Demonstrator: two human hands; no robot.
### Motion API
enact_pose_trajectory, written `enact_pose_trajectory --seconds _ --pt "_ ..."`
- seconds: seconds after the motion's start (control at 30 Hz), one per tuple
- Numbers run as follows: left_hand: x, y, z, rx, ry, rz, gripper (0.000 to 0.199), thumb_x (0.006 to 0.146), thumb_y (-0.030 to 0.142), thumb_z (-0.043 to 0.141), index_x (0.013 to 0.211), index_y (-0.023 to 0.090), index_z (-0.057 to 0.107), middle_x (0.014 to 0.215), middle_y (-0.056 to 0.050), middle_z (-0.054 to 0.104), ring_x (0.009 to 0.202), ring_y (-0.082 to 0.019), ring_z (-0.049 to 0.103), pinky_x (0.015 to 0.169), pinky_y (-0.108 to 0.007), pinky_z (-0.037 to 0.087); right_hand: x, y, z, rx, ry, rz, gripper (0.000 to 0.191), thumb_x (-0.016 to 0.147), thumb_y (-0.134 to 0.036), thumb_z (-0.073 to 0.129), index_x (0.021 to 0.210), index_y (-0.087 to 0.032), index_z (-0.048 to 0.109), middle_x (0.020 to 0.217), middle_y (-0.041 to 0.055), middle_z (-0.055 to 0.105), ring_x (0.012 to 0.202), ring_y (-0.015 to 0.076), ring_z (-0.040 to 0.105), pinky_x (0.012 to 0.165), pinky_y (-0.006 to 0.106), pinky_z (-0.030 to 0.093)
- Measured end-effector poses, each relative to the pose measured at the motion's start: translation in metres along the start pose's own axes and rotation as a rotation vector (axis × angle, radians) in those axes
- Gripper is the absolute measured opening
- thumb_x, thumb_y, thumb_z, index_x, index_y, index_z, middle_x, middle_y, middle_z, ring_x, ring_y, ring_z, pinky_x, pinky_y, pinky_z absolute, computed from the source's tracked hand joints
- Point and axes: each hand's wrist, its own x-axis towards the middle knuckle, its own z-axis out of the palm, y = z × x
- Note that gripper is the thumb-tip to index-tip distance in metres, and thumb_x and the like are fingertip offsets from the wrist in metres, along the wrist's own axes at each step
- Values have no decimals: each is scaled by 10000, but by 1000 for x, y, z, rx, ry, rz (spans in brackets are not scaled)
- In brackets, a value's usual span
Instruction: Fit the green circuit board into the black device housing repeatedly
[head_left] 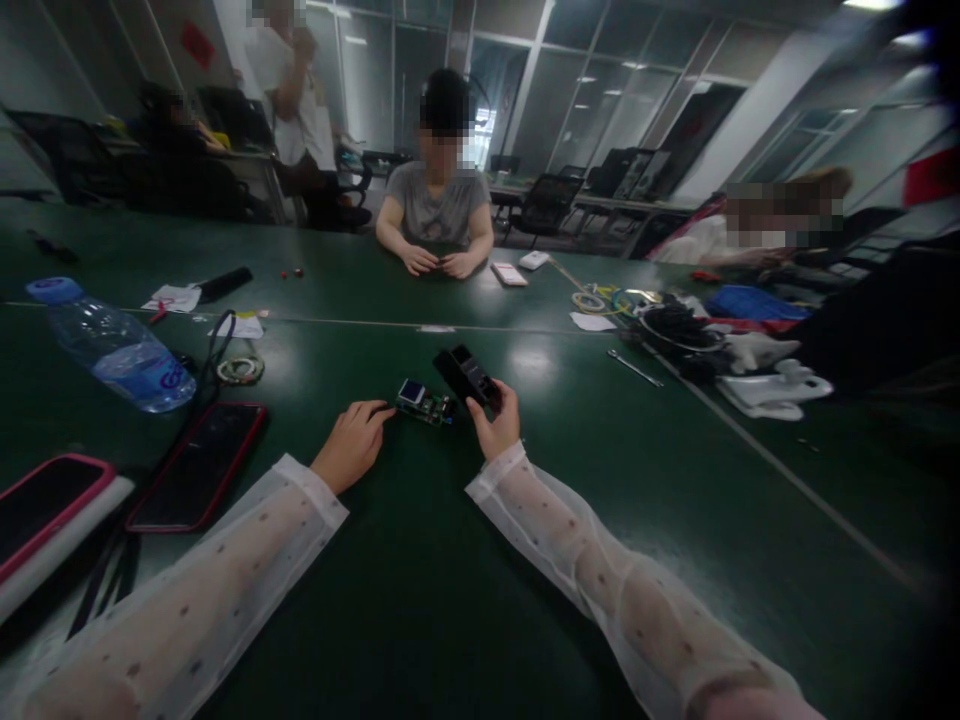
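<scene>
In my right hand (496, 425) is a black plastic case (463, 372), pinched between thumb and fingers and tilted above the table. Its face has a rectangular cutout and smaller openings. Just left of it, a small green circuit board (426, 404) with a little square screen (412, 391) lies on the green table. My left hand (354, 442) rests with fingers stretched toward the board's left end. The fingertips are at its edge; whether they press on it I cannot tell. Both forearms wear sheer white dotted sleeves.
A water bottle (112, 345), a red-edged phone (199, 465) and a pink-cased phone (52, 500) lie left. At right are a wrench (634, 368), cables (600, 298) and a white plastic tool (780, 388). A person in grey (437, 215) sits opposite; other people are around.
</scene>
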Motion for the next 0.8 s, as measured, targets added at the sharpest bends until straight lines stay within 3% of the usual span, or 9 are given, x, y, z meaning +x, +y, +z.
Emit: enact_pose_trajectory --seconds 0.43,0.67,0.8 --pt "-1 -2 2 10 19 17 358 908 109 420 1245 170 523 1254 -125 524 1181 -275 458 915 -477 452 -9 -22 1 -1 -317 -162 501 838 -336 610 1271 -191 404 1206 121 549 1113 245 577 991 453 468" --pt "-1 -4 5 37 31 15 307 920 137 408 1201 139 534 1232 -134 539 1161 -275 473 925 -457 449 -7 -14 5 -122 -478 -149 517 783 -292 674 1233 -191 441 1140 112 595 1053 258 610 926 469 494" --pt "-2 -6 6 49 36 11 302 922 142 404 1198 147 526 1231 -124 542 1156 -266 480 926 -437 446 -6 -10 7 -124 -488 -174 535 771 -280 689 1236 -200 438 1143 114 592 1073 267 602 942 475 481"
